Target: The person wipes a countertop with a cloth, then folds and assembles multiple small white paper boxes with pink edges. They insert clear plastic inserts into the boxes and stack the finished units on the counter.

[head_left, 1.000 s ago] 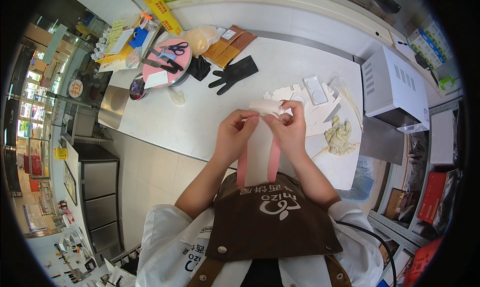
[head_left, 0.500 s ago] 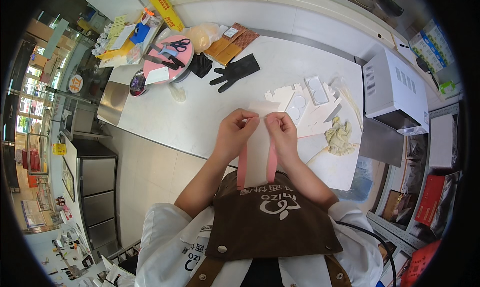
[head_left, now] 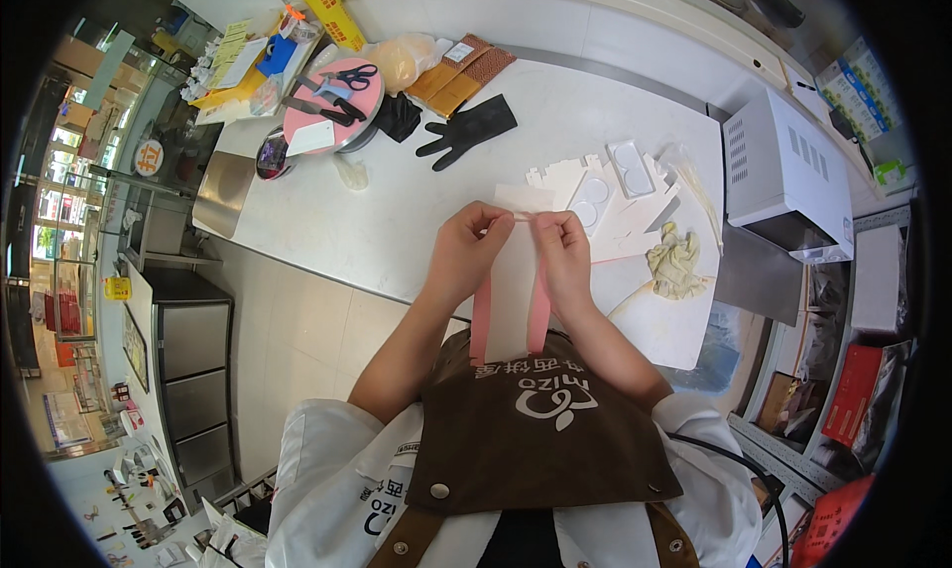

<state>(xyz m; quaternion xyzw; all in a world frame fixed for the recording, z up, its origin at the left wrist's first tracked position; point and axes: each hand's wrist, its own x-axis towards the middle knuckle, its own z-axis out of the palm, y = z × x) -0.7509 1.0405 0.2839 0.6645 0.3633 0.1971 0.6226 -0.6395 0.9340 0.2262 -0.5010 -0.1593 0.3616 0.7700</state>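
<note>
Between my hands is a long pale strip with pink borders (head_left: pixel 511 290), its near end over my brown apron. My left hand (head_left: pixel 466 256) pinches it at the left edge with thumb and bent fingers. On the opposite edge, my right hand (head_left: pixel 563 261) pinches it at the same height. A narrow fold or pink rim runs between the two thumbs, and a pale flap (head_left: pixel 526 197) shows beyond it. Just past my right hand lie white cut card pieces (head_left: pixel 565 183) on the table. A white tray with round recesses (head_left: pixel 630 168) rests on them.
On the steel table (head_left: pixel 397 231), a pink turntable (head_left: pixel 355 100) carries scissors and knives. A black glove (head_left: pixel 468 132) and brown padded envelope (head_left: pixel 461 72) lie nearby. A crumpled yellowish cloth (head_left: pixel 676 261) is at the right. A white microwave-like appliance (head_left: pixel 783 171) stands beyond the table's right edge.
Both hands have shifted slightly away from me, and the pinched edge is higher in view. A pale flap now shows beyond the fingertips. My grip on the strip stays.
</note>
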